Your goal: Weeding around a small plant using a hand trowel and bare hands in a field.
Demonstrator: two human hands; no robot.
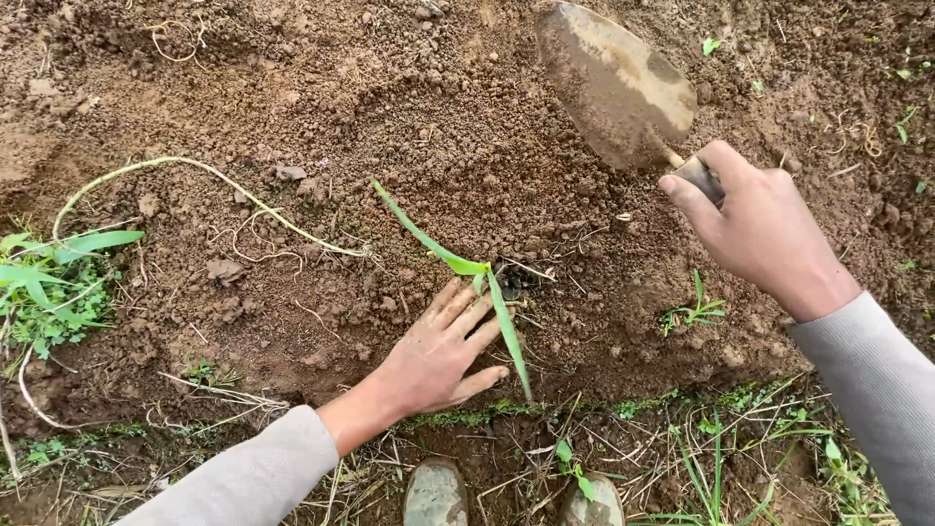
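A small green seedling [466, 265] with long narrow leaves stands in loose brown soil [390, 127]. My left hand [438, 356] lies flat on the soil with fingers spread, its fingertips touching the ground just left of the seedling's base. My right hand [760, 229] is closed around the handle of a muddy metal trowel [616, 86]. The trowel's blade is held above the soil, up and to the right of the seedling.
A long pale stem or root [195, 175] curves across the dirt at left. Grass and weeds [49, 282] grow at the left edge and along the bottom. The toes of two muddy boots [435, 495] show at the bottom centre.
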